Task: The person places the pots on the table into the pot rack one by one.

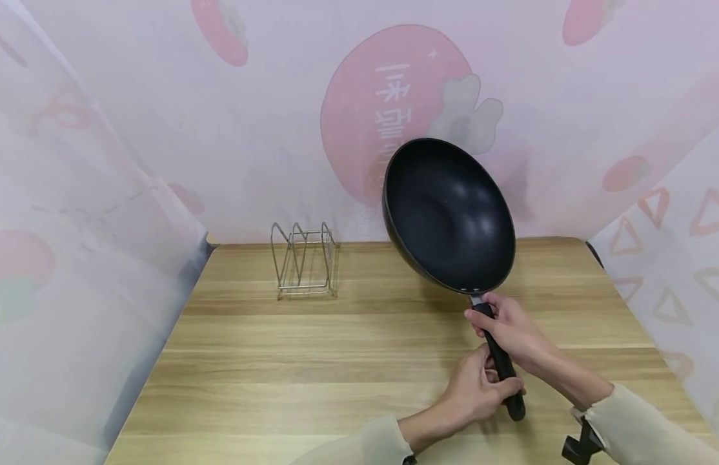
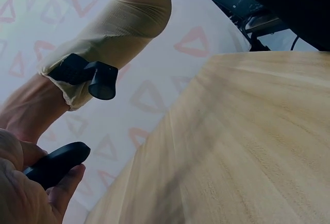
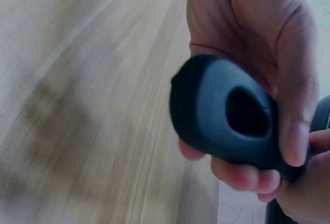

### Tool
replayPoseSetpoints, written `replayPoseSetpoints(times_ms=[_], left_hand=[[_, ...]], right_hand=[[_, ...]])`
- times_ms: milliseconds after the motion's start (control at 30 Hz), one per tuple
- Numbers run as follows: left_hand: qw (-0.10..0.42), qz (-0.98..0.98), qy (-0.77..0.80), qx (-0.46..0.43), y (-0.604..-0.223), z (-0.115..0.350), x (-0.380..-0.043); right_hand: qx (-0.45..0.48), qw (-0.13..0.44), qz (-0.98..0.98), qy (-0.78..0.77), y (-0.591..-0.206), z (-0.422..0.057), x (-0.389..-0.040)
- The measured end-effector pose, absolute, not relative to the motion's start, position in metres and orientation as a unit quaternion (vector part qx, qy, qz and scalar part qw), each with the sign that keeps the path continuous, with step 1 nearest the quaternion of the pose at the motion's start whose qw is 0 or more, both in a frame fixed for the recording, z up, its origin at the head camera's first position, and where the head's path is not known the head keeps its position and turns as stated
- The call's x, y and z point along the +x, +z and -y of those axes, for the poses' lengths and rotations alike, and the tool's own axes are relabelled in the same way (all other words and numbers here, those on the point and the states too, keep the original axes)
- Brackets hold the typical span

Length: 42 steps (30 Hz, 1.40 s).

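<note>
A black wok (image 1: 449, 216) is held up over the right side of the table, tilted so its dark inside faces me. My right hand (image 1: 513, 329) grips the upper part of its handle (image 1: 499, 358), close to the bowl. Lower down, my left hand (image 1: 472, 387) holds the same handle near its end, thumb across it. The right wrist view shows the handle's end with its hanging hole (image 3: 247, 113) and the left hand's fingers curled around it. In the left wrist view the handle tip (image 2: 62, 162) sticks out past the left hand (image 2: 23, 195).
A wire rack (image 1: 304, 261) with upright loops stands at the back of the wooden table (image 1: 266, 368), left of the wok. Printed cloth (image 1: 266, 129) hangs behind the table and at both sides. A small black device (image 1: 580, 445) is strapped at the right wrist.
</note>
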<state>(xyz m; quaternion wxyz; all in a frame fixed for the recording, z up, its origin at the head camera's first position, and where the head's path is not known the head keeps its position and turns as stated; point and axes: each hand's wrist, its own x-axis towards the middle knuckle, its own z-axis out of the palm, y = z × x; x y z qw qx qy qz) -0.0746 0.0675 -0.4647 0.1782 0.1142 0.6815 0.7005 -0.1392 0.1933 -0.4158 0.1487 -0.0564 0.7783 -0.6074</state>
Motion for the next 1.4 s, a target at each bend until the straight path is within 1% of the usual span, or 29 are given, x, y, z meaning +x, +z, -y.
replayPoseSetpoints(times_ms=[233, 533, 700, 933, 1033, 1233, 1400], left_hand=[[0.165, -0.686, 0.697, 0.125, -0.463, -0.063, -0.075], [0.172, -0.651, 0.725, 0.141, -0.460, -0.055, -0.076], [0.174, -0.646, 0.732, 0.127, -0.461, -0.052, -0.076], [0.241, -0.572, 0.779, 0.089, -0.461, -0.047, -0.076], [0.258, -0.564, 0.779, 0.092, -0.461, -0.043, -0.077], [0.282, -0.549, 0.779, 0.109, -0.463, -0.037, -0.079], [0.284, -0.540, 0.783, 0.119, -0.463, -0.031, -0.080]], right_hand=[[-0.082, 0.143, -0.753, -0.637, -0.415, -0.188, -0.138], [-0.085, 0.125, -0.738, -0.658, -0.411, -0.178, -0.138], [-0.081, 0.120, -0.725, -0.674, -0.411, -0.173, -0.140], [-0.080, 0.111, -0.705, -0.696, -0.413, -0.166, -0.142], [-0.081, 0.107, -0.704, -0.697, -0.413, -0.165, -0.143], [-0.084, 0.111, -0.698, -0.702, -0.412, -0.159, -0.144], [-0.085, 0.116, -0.681, -0.718, -0.410, -0.154, -0.145]])
